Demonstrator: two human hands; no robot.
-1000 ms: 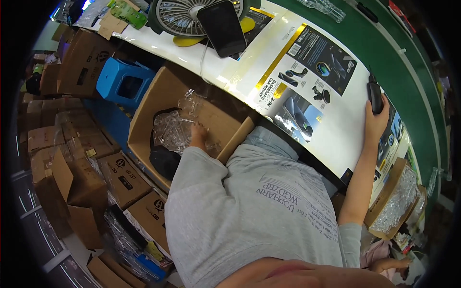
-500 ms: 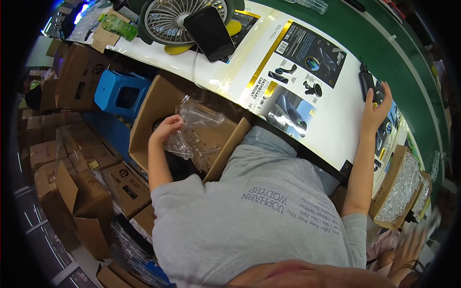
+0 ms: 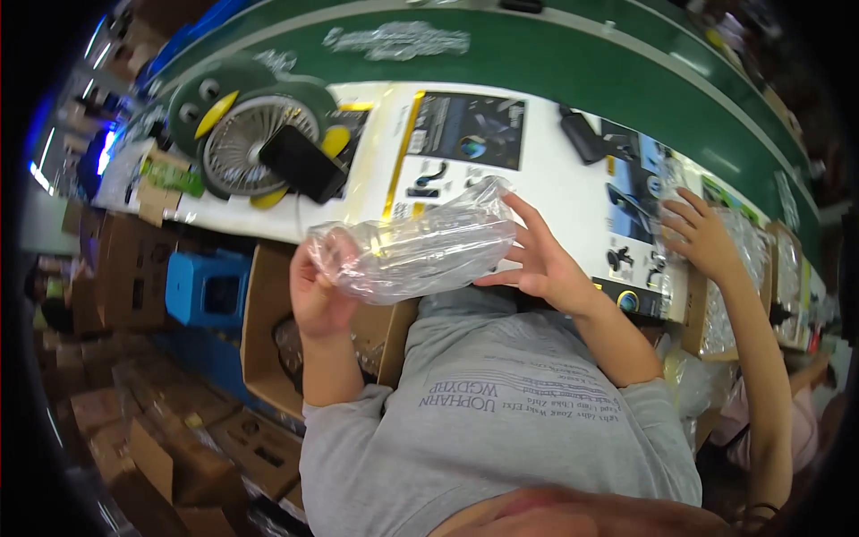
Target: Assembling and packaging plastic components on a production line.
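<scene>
A crinkled clear plastic blister tray [image 3: 420,246] is held above the front edge of the table, over my lap. My left hand [image 3: 322,291] is closed on its left end, and some fingers show through the film. At its right end, my right hand [image 3: 546,259] spans the edge, fingers above and thumb below. Below my left hand stands an open cardboard box [image 3: 268,331] with some clear plastic inside. On the printed card sheets [image 3: 546,188] beyond the tray lies a black device [image 3: 582,136].
A round fan [image 3: 242,152] with a phone [image 3: 302,163] leaning on it stands at the left. A blue stool [image 3: 206,288] is beside the box. At the right, a co-worker's hand [image 3: 702,234] reaches over a carton of clear plastic [image 3: 723,304]. Cartons [image 3: 179,447] are stacked at lower left.
My left hand has come up from the box with the clear plastic tray. My right hand has left the black device and moved to the tray. The view has turned; a co-worker's arm now reaches in.
</scene>
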